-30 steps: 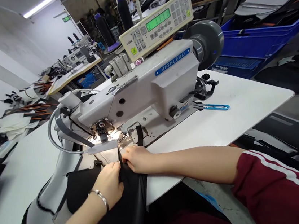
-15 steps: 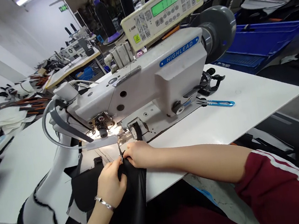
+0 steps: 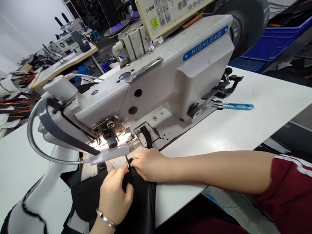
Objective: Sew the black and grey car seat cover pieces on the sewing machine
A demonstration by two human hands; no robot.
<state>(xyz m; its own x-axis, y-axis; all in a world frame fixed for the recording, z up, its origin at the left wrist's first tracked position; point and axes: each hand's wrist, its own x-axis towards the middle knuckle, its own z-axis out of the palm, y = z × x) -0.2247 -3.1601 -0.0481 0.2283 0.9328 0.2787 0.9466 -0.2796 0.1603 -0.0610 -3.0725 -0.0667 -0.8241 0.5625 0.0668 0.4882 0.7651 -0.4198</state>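
Note:
A sewing machine (image 3: 152, 90) stands on the white table, its lamp lighting the needle area. Black fabric (image 3: 86, 195) lies in front of the needle and hangs over the table's near edge. My left hand (image 3: 115, 194), with a silver bracelet at the wrist, pinches the edge of this fabric just before the lamp. Close beside it, my right hand (image 3: 150, 165) is closed on the same fabric, its fingertips partly hidden. A black strap (image 3: 146, 136) runs over the needle plate behind my right hand. The needle tip is hidden by the lamp.
Blue thread snips (image 3: 236, 106) lie on the table right of the machine. A control panel (image 3: 184, 1) sits above the machine arm. Pale padded pieces with black edging (image 3: 41, 199) lie at the left. A blue crate (image 3: 280, 39) stands behind, right.
The view has shifted and come closer to the machine. Both hands keep their hold on the black fabric, with almost the same pose beside each other.

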